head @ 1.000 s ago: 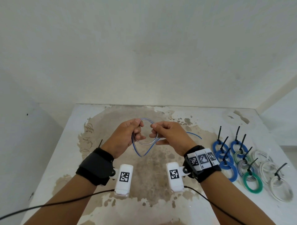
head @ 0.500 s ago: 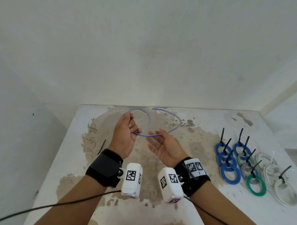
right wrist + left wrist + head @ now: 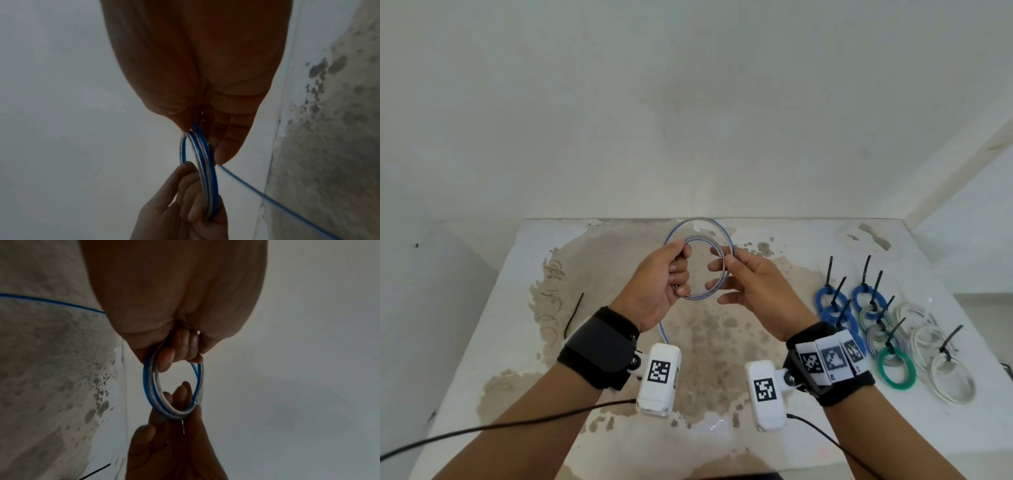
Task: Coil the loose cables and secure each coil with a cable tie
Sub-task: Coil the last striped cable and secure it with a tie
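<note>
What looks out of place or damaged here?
The table top is badly worn: its white coating has peeled over a wide brown patch. One black cable tie lies alone at the left, far from the tied coils at the right.

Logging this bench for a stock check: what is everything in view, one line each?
Cable coil: one, blue and white, held above the table between both hands.
Loose cable tie: one, black, on the table's left.
Blue coils: four, tied, table's right, one partly hidden.
Grey coils: two, tied, beside the blue.
Green coil: one, tied, nearest of that group.
White coils: three, far right.
Table: one, white, stained.
Wrist cameras: two, white, under the wrists.
Left hand: grips the coil's left side.
Right hand: pinches its right side.
</note>
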Demonstrator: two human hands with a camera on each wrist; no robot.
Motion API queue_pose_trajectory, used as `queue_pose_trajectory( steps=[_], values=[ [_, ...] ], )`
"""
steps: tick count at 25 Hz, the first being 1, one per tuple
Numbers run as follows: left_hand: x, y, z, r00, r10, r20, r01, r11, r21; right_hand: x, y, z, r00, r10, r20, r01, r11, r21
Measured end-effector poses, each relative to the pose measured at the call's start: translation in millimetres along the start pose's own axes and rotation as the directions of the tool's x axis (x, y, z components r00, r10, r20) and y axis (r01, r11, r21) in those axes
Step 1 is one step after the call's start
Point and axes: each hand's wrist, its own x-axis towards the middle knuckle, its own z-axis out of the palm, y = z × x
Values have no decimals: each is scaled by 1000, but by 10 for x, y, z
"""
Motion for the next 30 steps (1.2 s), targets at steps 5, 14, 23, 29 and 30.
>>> queue_pose_trajectory(
  steps=[5,14,23,29,30],
  values=[
    [-54,-17,296,998,56,4,-55,962,267,-204,-251,-237,993,-10,118,33,980,-198],
    [-248,-200,579,781,622,49,-385,419,822,-331,-408,-737,961,5,278,129,878,-461],
    [-389,-101,578,974,195,113,-217,675,705,-278,-351,-837,963,36,268,67,929,-363],
    [-459,-185,498,995,94,33,-99,910,402,-289,-332,-825,942,105,320,7,944,-330],
    [-457,-203,493,997,77,24,-80,935,346,-280,-328,-817,945,95,312,8,950,-313]
  ],
)
